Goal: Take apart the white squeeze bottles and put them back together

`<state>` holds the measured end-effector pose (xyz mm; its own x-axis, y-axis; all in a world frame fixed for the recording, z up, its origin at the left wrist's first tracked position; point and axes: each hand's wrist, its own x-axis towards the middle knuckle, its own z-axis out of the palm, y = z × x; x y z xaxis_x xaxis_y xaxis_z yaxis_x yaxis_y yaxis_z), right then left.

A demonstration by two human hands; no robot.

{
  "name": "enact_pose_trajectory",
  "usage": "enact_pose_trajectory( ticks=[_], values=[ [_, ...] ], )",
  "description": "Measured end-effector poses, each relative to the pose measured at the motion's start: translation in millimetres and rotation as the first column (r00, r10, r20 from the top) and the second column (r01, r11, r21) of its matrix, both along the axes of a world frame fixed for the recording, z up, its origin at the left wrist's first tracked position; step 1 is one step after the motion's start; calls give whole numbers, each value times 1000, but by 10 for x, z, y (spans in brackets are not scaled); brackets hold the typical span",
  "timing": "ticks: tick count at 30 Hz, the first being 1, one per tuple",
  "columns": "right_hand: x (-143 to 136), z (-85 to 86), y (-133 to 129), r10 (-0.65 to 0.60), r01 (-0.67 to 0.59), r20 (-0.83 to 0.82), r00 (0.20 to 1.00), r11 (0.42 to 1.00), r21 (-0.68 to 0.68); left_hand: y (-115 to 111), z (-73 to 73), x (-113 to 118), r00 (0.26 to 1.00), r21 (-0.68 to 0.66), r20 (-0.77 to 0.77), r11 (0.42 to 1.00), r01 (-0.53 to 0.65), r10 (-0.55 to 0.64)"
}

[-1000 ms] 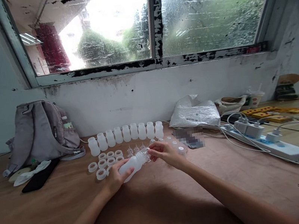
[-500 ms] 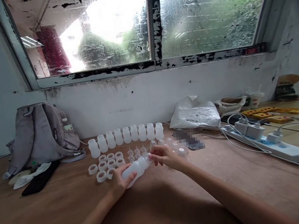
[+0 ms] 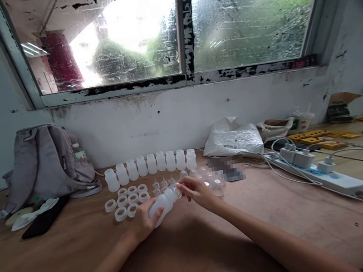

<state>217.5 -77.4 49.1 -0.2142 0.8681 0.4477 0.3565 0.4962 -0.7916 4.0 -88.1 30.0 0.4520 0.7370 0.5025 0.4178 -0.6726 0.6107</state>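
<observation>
My left hand [image 3: 143, 219] is wrapped round the body of a frosted white baby bottle [image 3: 164, 207], tilted with its top up to the right. At its top end is a clear bottle nipple [image 3: 175, 189], and the fingertips of my right hand [image 3: 195, 191] pinch it, partly hiding it. Behind my hands, several clear nipples [image 3: 164, 184] stand on the table. To their left lie several translucent collar rings [image 3: 122, 201]. Several clear domed caps [image 3: 216, 188] sit just beyond my right hand. Along the back stands a row of open frosted bottles [image 3: 151, 164].
A grey backpack [image 3: 48, 161] and a black phone-like slab [image 3: 45, 219] lie at the left. On the right are a silver bag [image 3: 232, 139], a white power strip [image 3: 333, 178] with trailing cables, and yellow pieces [image 3: 331, 144]. The wooden table [image 3: 188, 263] meets a wall below a window.
Both hands keep their grip on the bottle and its nipple, with hardly any movement between them. The whole view has shifted slightly, so things appear a little farther left.
</observation>
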Motion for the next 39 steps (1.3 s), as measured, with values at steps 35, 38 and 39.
enact_pose_trajectory(
  ticks=[35, 38, 39],
  values=[
    [-229, -435, -14, -105, -41, 567, 817, 970, 239, 1112, -354, -1550, 631, -105, 113, 641, -760, 768],
    [-230, -432, -19, -115, -53, 604, 789, 966, 253, 1111, -379, -1531, 627, -44, 152, 639, -768, 764],
    [-232, -434, -20, -118, -57, 614, 780, 964, 258, 1109, -383, -1525, 621, 2, 179, 631, -776, 763]
  ],
)
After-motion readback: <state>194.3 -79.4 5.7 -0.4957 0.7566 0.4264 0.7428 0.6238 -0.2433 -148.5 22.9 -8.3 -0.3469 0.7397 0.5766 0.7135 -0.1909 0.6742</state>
